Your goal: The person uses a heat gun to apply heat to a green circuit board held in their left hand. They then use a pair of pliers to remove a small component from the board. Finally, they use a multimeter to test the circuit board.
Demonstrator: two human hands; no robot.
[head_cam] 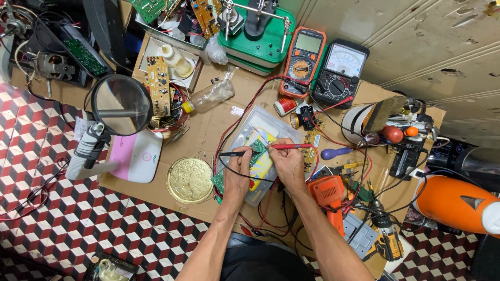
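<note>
I sit on a red, white and black checked floor (62, 208) at a cardboard-covered worktop (208, 125) crowded with tools; an orange digital multimeter (303, 61) and a black analogue meter (339, 73) stand at the back. Both leads are already down on the small green circuit board (256, 147), which lies on a clear plastic lid mid-table, so I judge the probing under way, no reading settled. My left hand (237, 174) pinches the black probe (233, 154); my right hand (288, 162) pinches the red probe (289, 147).
</note>
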